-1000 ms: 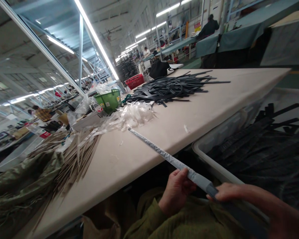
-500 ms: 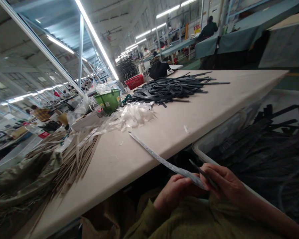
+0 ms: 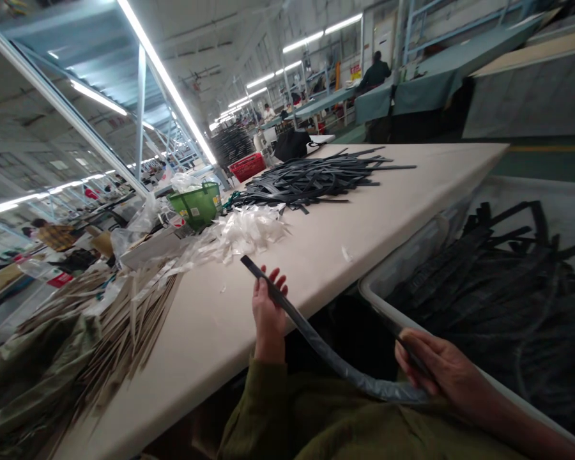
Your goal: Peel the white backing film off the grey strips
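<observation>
A long dark strap in a clear plastic sleeve (image 3: 316, 342) sags in a curve between my two hands. My left hand (image 3: 267, 314) is raised over the front edge of the white table (image 3: 388, 211) and grips the strap near its far end, fingertips curled round it. My right hand (image 3: 441, 370) is low at the right and pinches the strap's near end, beside the rim of a grey bin (image 3: 388, 306). My olive sleeves fill the bottom of the view.
The grey bin holds several dark straps (image 3: 508, 268). On the table lie a pile of dark straps (image 3: 311, 179), a heap of clear plastic scraps (image 3: 249, 230), a green basket (image 3: 196, 204) and tan paper strips (image 3: 124, 319). People work at far tables.
My left hand has moved up and forward along the strap, from beside my right hand to the table edge. The strap now bends between the hands. The camera has shifted slightly right.
</observation>
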A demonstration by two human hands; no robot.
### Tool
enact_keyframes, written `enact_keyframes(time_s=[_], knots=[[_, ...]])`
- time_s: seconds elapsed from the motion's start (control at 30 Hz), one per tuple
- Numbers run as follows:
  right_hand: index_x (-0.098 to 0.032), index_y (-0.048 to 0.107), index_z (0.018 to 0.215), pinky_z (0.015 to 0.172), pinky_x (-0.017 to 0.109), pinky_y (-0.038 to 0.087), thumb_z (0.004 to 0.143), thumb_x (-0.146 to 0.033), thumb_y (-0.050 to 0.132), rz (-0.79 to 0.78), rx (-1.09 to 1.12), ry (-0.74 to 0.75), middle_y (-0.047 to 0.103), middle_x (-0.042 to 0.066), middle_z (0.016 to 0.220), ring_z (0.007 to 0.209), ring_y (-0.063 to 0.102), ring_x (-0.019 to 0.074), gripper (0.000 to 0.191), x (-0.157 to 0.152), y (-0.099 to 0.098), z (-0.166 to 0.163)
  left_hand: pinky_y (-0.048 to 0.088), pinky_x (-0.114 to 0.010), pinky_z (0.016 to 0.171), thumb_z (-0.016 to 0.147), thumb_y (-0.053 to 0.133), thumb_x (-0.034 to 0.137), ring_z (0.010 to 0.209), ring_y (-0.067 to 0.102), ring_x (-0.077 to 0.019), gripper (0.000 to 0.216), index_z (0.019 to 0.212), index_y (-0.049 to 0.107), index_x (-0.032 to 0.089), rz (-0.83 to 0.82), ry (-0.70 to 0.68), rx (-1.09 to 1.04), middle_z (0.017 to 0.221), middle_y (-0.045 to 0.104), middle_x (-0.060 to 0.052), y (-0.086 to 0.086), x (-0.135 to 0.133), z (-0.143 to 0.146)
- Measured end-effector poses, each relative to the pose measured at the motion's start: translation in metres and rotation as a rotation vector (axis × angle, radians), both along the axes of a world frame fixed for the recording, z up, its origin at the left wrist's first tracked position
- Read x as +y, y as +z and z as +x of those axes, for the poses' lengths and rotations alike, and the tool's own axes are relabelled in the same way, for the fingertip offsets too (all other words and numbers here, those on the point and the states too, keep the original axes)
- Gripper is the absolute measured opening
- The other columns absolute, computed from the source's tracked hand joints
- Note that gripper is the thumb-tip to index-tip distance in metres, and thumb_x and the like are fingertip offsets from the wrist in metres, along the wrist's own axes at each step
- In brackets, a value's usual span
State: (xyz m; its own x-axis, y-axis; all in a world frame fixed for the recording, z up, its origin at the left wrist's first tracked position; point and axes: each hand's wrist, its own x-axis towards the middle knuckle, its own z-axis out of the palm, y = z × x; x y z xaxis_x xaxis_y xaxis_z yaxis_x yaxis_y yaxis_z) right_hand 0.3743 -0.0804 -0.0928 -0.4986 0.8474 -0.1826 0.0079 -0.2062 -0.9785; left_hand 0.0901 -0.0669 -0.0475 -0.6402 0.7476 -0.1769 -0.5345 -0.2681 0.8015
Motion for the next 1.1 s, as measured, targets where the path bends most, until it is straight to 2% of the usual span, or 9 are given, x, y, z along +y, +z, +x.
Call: enact_keyframes(time_s=[0.1, 0.17, 0.27, 0.33, 0.57, 0.67, 0.77, 0.93, 1.1], knots=[[-0.019, 0.064, 0.069, 0.058, 0.027, 0.046, 0.090, -0.071, 0.052, 0.196, 0.048, -0.158, 0.061, 0.001, 0.060, 0.057, 0.055, 0.0149, 0.057, 0.023, 0.014, -0.025, 0.054, -0.029, 0.072, 0.089, 0.066, 0.041, 0.085, 0.073, -0.0203, 0.040, 0.123, 0.063, 0.020, -0.034, -0.308, 0.116, 0.108, 0.076, -0.010, -0.014, -0.010, 0.052], [-0.020, 0.064, 0.072, 0.065, 0.029, 0.047, 0.091, -0.068, 0.052, 0.358, 0.051, -0.257, 0.063, 0.002, 0.068, 0.067, 0.059, 0.0182, 0.053, 0.039, 0.021, -0.041, 0.055, -0.030, 0.076, 0.086, 0.069, 0.046, 0.085, 0.073, -0.0209, 0.044, 0.118, 0.067, 0.017, -0.040, -0.440, 0.178, 0.106, 0.076, -0.011, -0.023, -0.016, 0.082], [-0.022, 0.065, 0.075, 0.069, 0.031, 0.048, 0.095, -0.064, 0.048, 0.543, 0.018, -0.359, 0.063, 0.003, 0.076, 0.073, 0.060, 0.0196, 0.049, 0.055, 0.023, -0.059, 0.054, -0.030, 0.079, 0.084, 0.069, 0.053, 0.084, 0.073, -0.0206, 0.045, 0.108, 0.072, 0.015, -0.056, -0.516, 0.242, 0.100, 0.077, -0.010, -0.032, -0.021, 0.109], [-0.022, 0.063, 0.073, 0.074, 0.032, 0.049, 0.096, -0.062, 0.047, 0.583, 0.015, -0.401, 0.063, 0.004, 0.083, 0.077, 0.060, 0.0199, 0.049, 0.059, 0.019, -0.066, 0.053, -0.029, 0.081, 0.083, 0.069, 0.056, 0.088, 0.072, -0.0216, 0.045, 0.104, 0.073, 0.015, -0.055, -0.533, 0.264, 0.098, 0.077, -0.009, -0.037, -0.020, 0.117], [-0.023, 0.060, 0.083, 0.081, 0.035, 0.051, 0.097, -0.052, 0.051, 0.566, 0.024, -0.507, 0.062, 0.005, 0.090, 0.085, 0.060, 0.0220, 0.033, 0.062, -0.004, -0.076, 0.051, -0.029, 0.090, 0.087, 0.065, 0.051, 0.100, 0.068, -0.0233, 0.037, 0.103, 0.074, 0.019, -0.040, -0.440, 0.374, 0.103, 0.076, -0.007, -0.041, -0.012, 0.129], [-0.023, 0.060, 0.102, 0.091, 0.040, 0.050, 0.097, -0.048, 0.050, 0.553, 0.053, -0.532, 0.063, 0.008, 0.108, 0.101, 0.060, 0.0248, 0.028, 0.062, -0.009, -0.078, 0.049, -0.029, 0.092, 0.088, 0.065, 0.048, 0.103, 0.067, -0.0239, 0.035, 0.105, 0.074, 0.019, -0.021, -0.440, 0.453, 0.105, 0.075, -0.007, -0.037, -0.008, 0.133], [-0.023, 0.060, 0.117, 0.106, 0.045, 0.042, 0.095, -0.047, 0.054, 0.530, 0.082, -0.513, 0.060, 0.010, 0.127, 0.119, 0.055, 0.0274, 0.034, 0.062, -0.007, -0.078, 0.051, -0.027, 0.081, 0.086, 0.066, 0.050, 0.090, 0.067, -0.0218, 0.036, 0.098, 0.075, 0.018, -0.049, -0.466, 0.459, 0.093, 0.076, -0.006, -0.036, -0.004, 0.131], [-0.022, 0.069, 0.113, 0.097, 0.043, 0.051, 0.090, -0.061, 0.059, 0.333, 0.222, -0.274, 0.074, 0.007, 0.108, 0.104, 0.067, 0.0266, 0.045, 0.067, 0.007, -0.070, 0.050, -0.025, 0.068, 0.075, 0.075, 0.057, 0.071, 0.064, -0.0171, 0.045, 0.094, 0.075, 0.015, -0.084, -0.631, 0.328, 0.080, 0.074, -0.004, -0.034, -0.003, 0.122], [-0.018, 0.075, 0.100, 0.087, 0.039, 0.055, 0.083, -0.067, 0.066, 0.176, 0.317, -0.170, 0.077, 0.010, 0.098, 0.095, 0.070, 0.0253, 0.053, 0.070, 0.018, -0.056, 0.042, -0.022, 0.057, 0.074, 0.076, 0.061, 0.060, 0.053, -0.0115, 0.048, 0.085, 0.073, 0.014, -0.118, -0.747, 0.422, 0.068, 0.065, -0.001, -0.026, -0.011, 0.115]])
